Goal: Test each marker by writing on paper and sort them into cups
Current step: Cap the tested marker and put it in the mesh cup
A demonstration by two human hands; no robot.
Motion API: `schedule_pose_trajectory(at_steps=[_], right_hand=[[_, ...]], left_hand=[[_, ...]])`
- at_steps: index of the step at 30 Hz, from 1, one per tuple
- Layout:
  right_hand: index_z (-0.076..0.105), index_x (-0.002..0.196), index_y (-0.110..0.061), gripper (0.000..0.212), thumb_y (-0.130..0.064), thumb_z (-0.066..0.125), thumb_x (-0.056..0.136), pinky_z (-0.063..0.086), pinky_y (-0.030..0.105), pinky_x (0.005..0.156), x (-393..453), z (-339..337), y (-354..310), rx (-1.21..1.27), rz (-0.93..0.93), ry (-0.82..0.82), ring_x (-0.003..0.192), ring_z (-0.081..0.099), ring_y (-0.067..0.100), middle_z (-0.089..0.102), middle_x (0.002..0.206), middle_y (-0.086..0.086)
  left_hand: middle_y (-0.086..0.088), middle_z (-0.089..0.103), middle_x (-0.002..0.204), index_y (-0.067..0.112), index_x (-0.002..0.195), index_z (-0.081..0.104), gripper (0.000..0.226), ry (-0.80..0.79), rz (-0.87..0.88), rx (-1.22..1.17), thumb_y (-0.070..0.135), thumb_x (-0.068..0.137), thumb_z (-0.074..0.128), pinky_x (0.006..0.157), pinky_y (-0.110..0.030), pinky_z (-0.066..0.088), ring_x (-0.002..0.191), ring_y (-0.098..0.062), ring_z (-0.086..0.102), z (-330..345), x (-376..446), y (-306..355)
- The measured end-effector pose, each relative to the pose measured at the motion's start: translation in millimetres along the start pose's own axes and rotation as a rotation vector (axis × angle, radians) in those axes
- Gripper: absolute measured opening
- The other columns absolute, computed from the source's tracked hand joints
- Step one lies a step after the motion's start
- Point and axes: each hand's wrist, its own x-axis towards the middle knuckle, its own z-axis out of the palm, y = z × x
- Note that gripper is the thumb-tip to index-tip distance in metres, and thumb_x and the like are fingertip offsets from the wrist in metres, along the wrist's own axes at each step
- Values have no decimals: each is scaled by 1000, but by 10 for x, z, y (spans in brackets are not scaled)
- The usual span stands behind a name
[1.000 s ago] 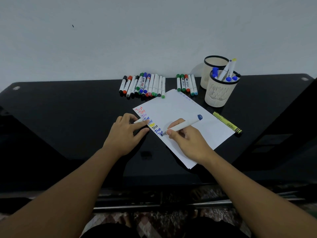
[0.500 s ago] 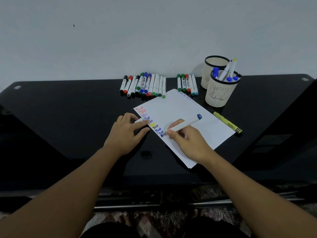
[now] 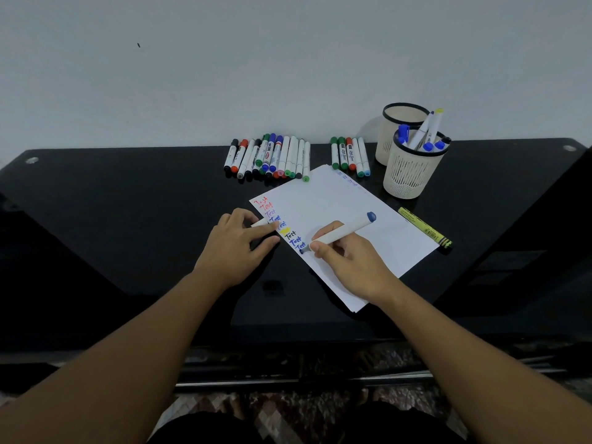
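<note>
A pale, bare wall is seen behind a glossy black worktop [image 3: 128,219]. A white sheet of paper [image 3: 368,251] is laid at an angle on it, and a column of small handwritten test words in red, purple, blue, yellow and black is seen down its left edge. A white marker with a blue end [image 3: 344,232] is gripped in the right hand [image 3: 349,261], thumb and fingers curled round the barrel, and its tip is set on the paper at the lowest blue word. The left hand [image 3: 237,248] is rested on the worktop at the paper's left edge, its fingers loosely bent over a small white piece, probably the marker's cap, of which only the end is seen; how firmly it is held cannot be told.

A large row of markers [image 3: 267,158] with mixed cap colours is laid side by side along the back of the worktop, and a smaller row of markers [image 3: 350,155] is laid to its right, just above the paper's top corner. Two cream cups with black rims are stood at the right: the front cup [image 3: 410,174], perforated, is filled with several markers standing upright, mostly blue-capped; the rear cup [image 3: 397,123] is touching or nearly touching it, and its contents are not visible. A yellow highlighter [image 3: 424,227] is laid on the worktop just beside the paper's right edge.
</note>
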Motion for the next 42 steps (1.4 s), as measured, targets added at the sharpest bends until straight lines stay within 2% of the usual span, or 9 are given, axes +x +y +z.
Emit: schedule_pose_trajectory(at_steps=[6, 10, 15, 23, 29, 33, 36, 39, 42], right_hand=[[63, 104, -34, 8, -41, 59, 103, 55, 43, 88, 12, 11, 20, -46, -17, -13, 94, 63, 12, 69, 99, -10], [62, 101, -34, 4, -35, 60, 104, 52, 34, 81, 6, 6, 22, -60, -34, 48, 86, 61, 11, 68, 93, -7], [62, 99, -37, 5, -38, 59, 103, 54, 43, 87, 9, 16, 20, -50, -27, 12, 92, 63, 16, 68, 95, -6], [63, 101, -36, 6, -40, 59, 103, 54, 44, 90, 1, 2, 8, -24, -6, -20, 95, 64, 17, 68, 96, -5], [61, 101, -36, 5, -33, 59, 104, 46, 19, 74, 1, -2, 1, -60, -19, 54, 85, 60, 5, 66, 88, -11], [62, 102, -37, 4, -36, 59, 104, 52, 31, 84, 6, 7, 6, -31, 9, 25, 93, 63, 12, 68, 94, -8], [61, 103, -35, 4, -36, 57, 104, 50, 28, 80, -12, -4, -23, -64, -4, 8, 89, 61, 11, 67, 94, -9], [60, 100, -30, 8, -33, 56, 105, 44, 25, 72, -45, -31, -54, -59, 1, 2, 76, 54, 9, 63, 88, 3], [61, 101, -29, 7, -31, 56, 105, 43, 22, 73, -48, -38, -67, -20, 17, 27, 77, 53, 7, 63, 89, 2]], left_hand=[[9, 48, 124, 45, 136, 61, 42, 2, 2, -10, 61, 99, 47, 94, -39, 45, 107, -16, 44, 3, -2, -1], [10, 48, 120, 46, 133, 63, 56, 18, -1, -37, 70, 92, 33, 90, -39, 46, 102, -16, 44, 5, -9, 3], [10, 48, 120, 46, 132, 64, 56, 26, -1, -33, 71, 92, 32, 90, -40, 47, 102, -15, 44, 16, -7, 4], [10, 48, 121, 46, 132, 63, 58, 15, -6, -35, 72, 91, 31, 91, -39, 46, 104, -15, 44, 4, -8, 5], [10, 48, 121, 46, 133, 63, 51, 16, -4, -29, 68, 95, 38, 93, -39, 46, 105, -14, 43, 11, -6, 2], [10, 48, 121, 46, 134, 62, 56, 15, -4, -31, 71, 93, 33, 93, -39, 45, 105, -14, 42, 14, -9, 1], [10, 47, 122, 46, 134, 62, 58, 7, -6, -31, 72, 92, 31, 93, -39, 46, 105, -14, 42, 13, -5, -7], [10, 47, 122, 46, 133, 63, 51, 16, -5, -39, 68, 95, 37, 94, -39, 46, 105, -15, 43, 13, -1, -9], [10, 47, 121, 46, 132, 63, 48, 25, 6, -41, 67, 96, 41, 94, -38, 45, 105, -16, 43, 23, -4, -13]])
